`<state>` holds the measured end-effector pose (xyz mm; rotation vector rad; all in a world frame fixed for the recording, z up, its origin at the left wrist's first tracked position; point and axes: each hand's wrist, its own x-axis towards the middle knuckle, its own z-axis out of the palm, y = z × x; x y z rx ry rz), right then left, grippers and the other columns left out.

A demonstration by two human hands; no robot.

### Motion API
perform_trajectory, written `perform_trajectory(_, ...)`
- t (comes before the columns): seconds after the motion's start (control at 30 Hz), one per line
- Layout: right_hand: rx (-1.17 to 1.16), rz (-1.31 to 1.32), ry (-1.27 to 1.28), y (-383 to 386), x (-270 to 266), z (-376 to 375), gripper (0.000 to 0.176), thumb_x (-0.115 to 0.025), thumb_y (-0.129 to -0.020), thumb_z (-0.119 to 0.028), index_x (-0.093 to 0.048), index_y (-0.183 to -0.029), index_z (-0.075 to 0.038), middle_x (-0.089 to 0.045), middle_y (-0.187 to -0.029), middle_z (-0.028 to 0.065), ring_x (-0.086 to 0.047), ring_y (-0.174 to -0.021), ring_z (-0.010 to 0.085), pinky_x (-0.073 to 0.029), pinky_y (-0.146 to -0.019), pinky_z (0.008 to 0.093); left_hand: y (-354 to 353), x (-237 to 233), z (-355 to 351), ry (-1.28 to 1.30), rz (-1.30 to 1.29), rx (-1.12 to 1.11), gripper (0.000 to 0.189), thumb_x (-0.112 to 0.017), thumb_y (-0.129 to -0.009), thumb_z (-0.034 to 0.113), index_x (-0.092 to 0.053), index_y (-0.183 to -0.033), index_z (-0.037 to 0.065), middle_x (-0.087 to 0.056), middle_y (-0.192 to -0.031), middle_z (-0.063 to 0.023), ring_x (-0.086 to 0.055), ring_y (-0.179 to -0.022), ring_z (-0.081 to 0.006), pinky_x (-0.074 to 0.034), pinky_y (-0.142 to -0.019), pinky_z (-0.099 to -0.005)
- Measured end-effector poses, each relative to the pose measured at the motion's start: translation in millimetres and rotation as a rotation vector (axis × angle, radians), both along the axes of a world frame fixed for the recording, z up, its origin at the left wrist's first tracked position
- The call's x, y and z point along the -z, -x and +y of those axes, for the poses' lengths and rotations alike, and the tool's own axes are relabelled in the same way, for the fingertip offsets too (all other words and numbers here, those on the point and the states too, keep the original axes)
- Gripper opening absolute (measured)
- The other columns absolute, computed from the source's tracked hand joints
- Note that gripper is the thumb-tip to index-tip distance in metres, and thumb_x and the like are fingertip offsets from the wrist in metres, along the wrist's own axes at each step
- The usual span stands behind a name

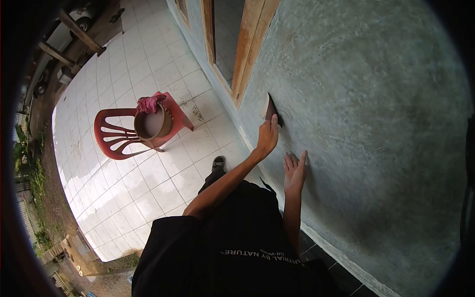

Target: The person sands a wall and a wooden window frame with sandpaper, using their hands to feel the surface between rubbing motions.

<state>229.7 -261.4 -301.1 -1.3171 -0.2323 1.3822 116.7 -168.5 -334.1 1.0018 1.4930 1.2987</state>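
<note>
My left hand (267, 135) is closed around the lower end of a thin, flat scraper-like piece (269, 110), beige and brown with a dark edge. Its edge is held against the grey-green plastered wall (366, 123), near the wooden frame. Lower down, my right hand (295, 174) has its fingers stretched out and appears to rest on the same wall, holding nothing.
A red plastic chair (113, 150) stands on white floor tiles (153, 183) to the left. On its seat is a round tub (151, 124) of pale, cloudy contents, with a pink cloth (148, 104) over its rim. A wooden frame (247, 47) borders an opening ahead.
</note>
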Motion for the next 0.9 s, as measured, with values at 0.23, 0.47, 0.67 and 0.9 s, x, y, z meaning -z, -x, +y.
perform_trajectory(0.23,-0.020,0.045,0.004,-12,4,-3,0.077,-0.060,-0.089,-0.038,-0.023,-0.137,0.010,-0.033,-0.137,0.0297,-0.044,-0.124,0.0332,-0.034,-0.106,0.0399,-21,-12,-30,0.018,0.019,0.020,0.060,-0.035,-0.099,0.039,-0.056,-0.069,-0.008,-0.055,-0.062,-0.0241,-0.055,-0.059,-0.0337,-0.041,-0.059,-0.0431)
perform_trajectory(0.47,-0.066,0.051,0.017,-26,11,-14,0.056,-0.062,-0.089,-0.029,-0.042,-0.127,0.007,-0.049,-0.119,0.0180,-0.051,-0.115,0.0268,-0.039,-0.100,0.0363,-37,-28,-35,-0.018,-0.026,-0.075,0.058,-0.036,-0.099,0.039,-0.053,-0.069,-0.009,-0.050,-0.056,-0.0193,-0.049,-0.054,-0.0278,-0.039,-0.055,-0.0406)
perform_trajectory(0.67,-0.125,0.051,0.066,-37,17,-19,0.042,-0.061,-0.087,-0.022,-0.051,-0.118,0.004,-0.052,-0.112,0.0116,-0.055,-0.110,0.0241,-0.041,-0.097,0.0335,-37,-15,-33,0.020,-0.033,-0.095,0.058,-0.034,-0.099,0.038,-0.051,-0.067,-0.007,-0.050,-0.055,-0.0160,-0.047,-0.052,-0.0255,-0.038,-0.054,-0.0405)
perform_trajectory(0.9,-0.145,0.055,0.081,-52,30,-26,0.041,-0.061,-0.085,-0.023,-0.052,-0.115,0.005,-0.053,-0.111,0.0128,-0.056,-0.108,0.0241,-0.041,-0.096,0.0332,-47,-62,-52,-0.110,-0.001,-0.043,0.055,-0.037,-0.099,0.036,-0.051,-0.071,-0.008,-0.055,-0.062,-0.0231,-0.051,-0.057,-0.0327,-0.040,-0.057,-0.0421)
